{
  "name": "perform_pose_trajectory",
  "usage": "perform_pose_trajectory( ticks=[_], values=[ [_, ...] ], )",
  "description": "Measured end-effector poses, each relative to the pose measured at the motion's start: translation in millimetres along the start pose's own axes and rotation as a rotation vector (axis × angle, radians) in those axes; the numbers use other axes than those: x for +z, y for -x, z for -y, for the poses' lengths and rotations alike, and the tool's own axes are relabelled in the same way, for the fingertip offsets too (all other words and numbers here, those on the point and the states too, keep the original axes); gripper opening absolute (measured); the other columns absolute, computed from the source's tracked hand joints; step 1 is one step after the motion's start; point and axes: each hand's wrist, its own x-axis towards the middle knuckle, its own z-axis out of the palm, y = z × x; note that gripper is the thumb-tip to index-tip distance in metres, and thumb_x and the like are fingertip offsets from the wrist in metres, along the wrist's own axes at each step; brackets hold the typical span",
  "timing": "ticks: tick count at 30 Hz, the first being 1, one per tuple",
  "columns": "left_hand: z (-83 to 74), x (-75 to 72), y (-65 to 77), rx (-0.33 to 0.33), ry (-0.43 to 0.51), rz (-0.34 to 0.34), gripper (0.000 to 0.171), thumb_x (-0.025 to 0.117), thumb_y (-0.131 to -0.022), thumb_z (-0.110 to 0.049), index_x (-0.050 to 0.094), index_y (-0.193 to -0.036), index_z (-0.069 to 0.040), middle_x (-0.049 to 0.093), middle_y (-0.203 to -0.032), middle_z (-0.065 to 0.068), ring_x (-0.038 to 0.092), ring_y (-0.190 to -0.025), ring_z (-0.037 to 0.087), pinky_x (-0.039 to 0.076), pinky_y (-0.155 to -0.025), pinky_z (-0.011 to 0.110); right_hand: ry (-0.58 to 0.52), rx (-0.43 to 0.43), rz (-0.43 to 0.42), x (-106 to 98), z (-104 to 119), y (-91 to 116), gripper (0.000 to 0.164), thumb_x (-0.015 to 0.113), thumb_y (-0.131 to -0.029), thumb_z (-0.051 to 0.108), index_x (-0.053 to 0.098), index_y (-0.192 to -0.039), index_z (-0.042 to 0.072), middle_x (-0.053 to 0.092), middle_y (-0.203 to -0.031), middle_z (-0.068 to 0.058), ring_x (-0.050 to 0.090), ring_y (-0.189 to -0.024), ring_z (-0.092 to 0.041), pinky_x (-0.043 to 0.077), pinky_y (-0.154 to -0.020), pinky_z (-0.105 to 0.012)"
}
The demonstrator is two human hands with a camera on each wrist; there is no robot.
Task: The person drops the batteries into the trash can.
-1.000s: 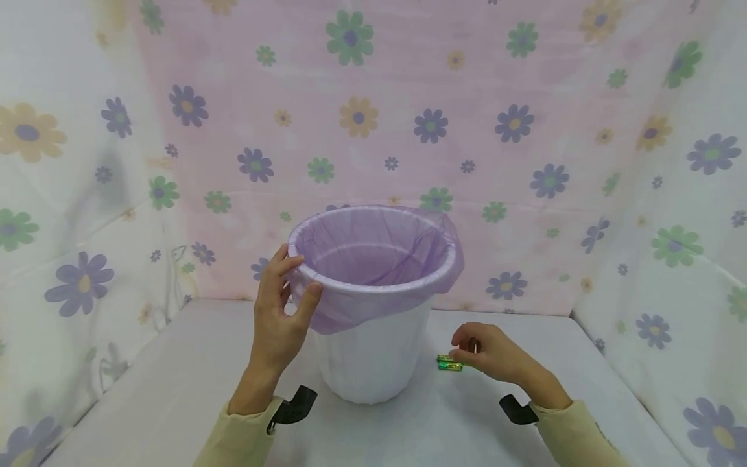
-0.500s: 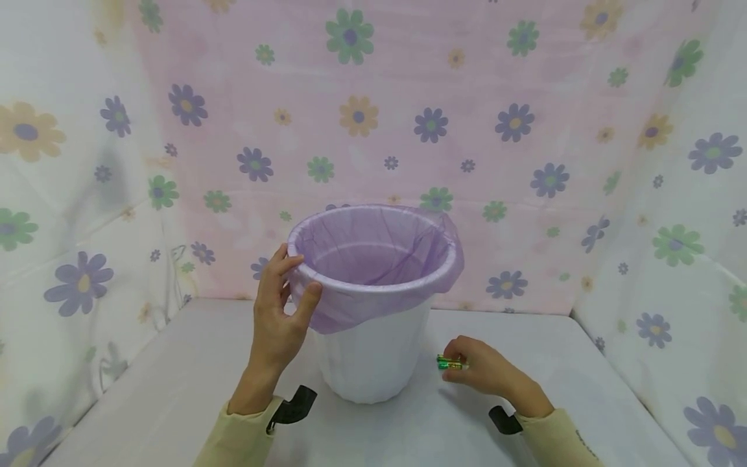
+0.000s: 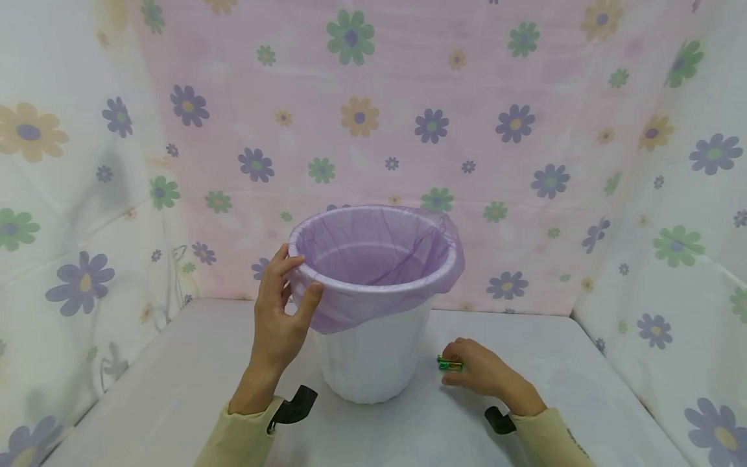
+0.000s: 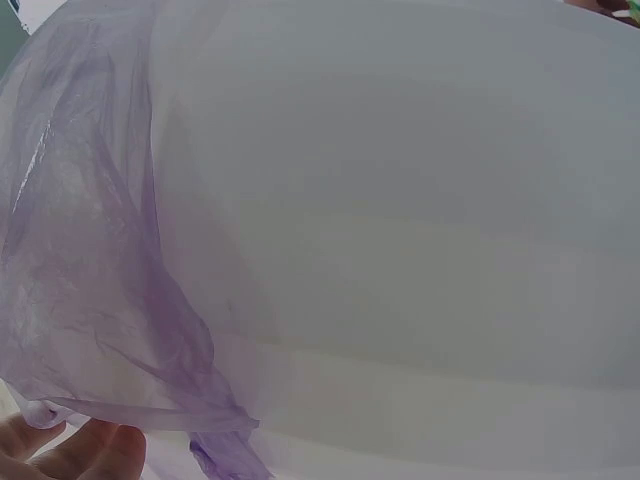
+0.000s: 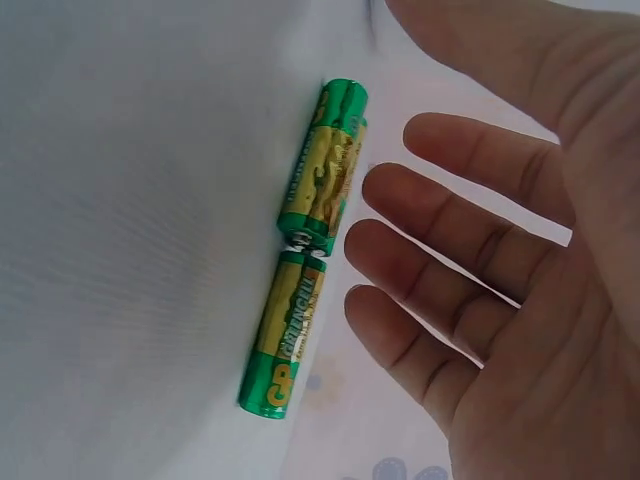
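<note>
A white trash can (image 3: 370, 363) stands upright, lined with a purple plastic bag (image 3: 356, 311) folded over its rim. My left hand (image 3: 279, 331) holds the rim at the left, thumb against the bag's outside; its fingertips (image 4: 118, 450) show in the left wrist view. Green and gold batteries (image 3: 450, 366) lie on the table right of the can. In the right wrist view an upper pair (image 5: 325, 165) lies end to end with a lower battery (image 5: 283, 335). My right hand (image 3: 481, 370) is beside them, fingers spread, with a small gap visible in the wrist view.
A white-covered table (image 3: 192, 389) bears everything. A pink flowered cloth (image 3: 391, 78) hangs behind, and white flowered cloths close off the left and right sides. Each wrist carries a black mount (image 3: 296, 405) at the beige sleeve.
My right hand has come down and slightly left, with thumb and fingers now either side of the batteries. The left hand and the trash can have stayed put.
</note>
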Motion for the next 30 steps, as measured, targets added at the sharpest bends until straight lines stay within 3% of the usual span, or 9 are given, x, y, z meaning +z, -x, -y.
perform_pose_trajectory(
  ticks=[6,12,22,30],
  values=[
    [0.3,0.1,0.9,-0.011,0.0,-0.001,0.043,0.061,-0.082,-0.003,0.046,-0.122,-0.004,0.028,-0.142,0.015,0.039,-0.122,0.027,0.037,-0.095,0.049,0.021,-0.028,0.013,3.3,0.3,-1.1,0.033,0.072,-0.073,0.035,0.062,-0.096,0.013,0.053,-0.085,0.007,0.044,-0.077,-0.01,0.04,-0.069,-0.029],
    [-0.2,0.2,0.5,-0.008,0.0,-0.001,0.043,0.062,-0.082,-0.003,0.046,-0.122,-0.005,0.028,-0.142,0.015,0.039,-0.121,0.027,0.037,-0.094,0.049,0.02,0.013,0.031,6.0,-0.9,-0.7,0.031,0.074,-0.072,0.031,0.062,-0.096,0.015,0.051,-0.083,0.009,0.044,-0.074,-0.008,0.04,-0.067,-0.028],
    [-1.6,-0.7,-1.3,-0.01,-0.003,-0.002,0.043,0.061,-0.082,-0.003,0.046,-0.122,-0.004,0.027,-0.142,0.015,0.039,-0.121,0.028,0.037,-0.094,0.05,-0.177,0.018,0.138,8.2,-4.2,-1.8,0.014,0.069,-0.078,0.02,0.058,-0.087,0.017,0.051,-0.07,0.008,0.045,-0.063,-0.007,0.041,-0.055,-0.024],
    [-2.0,-0.3,-0.6,-0.017,0.003,-0.001,0.043,0.062,-0.082,-0.002,0.046,-0.122,-0.003,0.028,-0.142,0.015,0.039,-0.121,0.028,0.037,-0.094,0.05,-0.213,0.044,0.168,9.0,-2.8,0.2,0.015,0.069,-0.078,0.02,0.059,-0.088,0.016,0.052,-0.069,0.007,0.046,-0.062,-0.007,0.041,-0.053,-0.024]
  ],
)
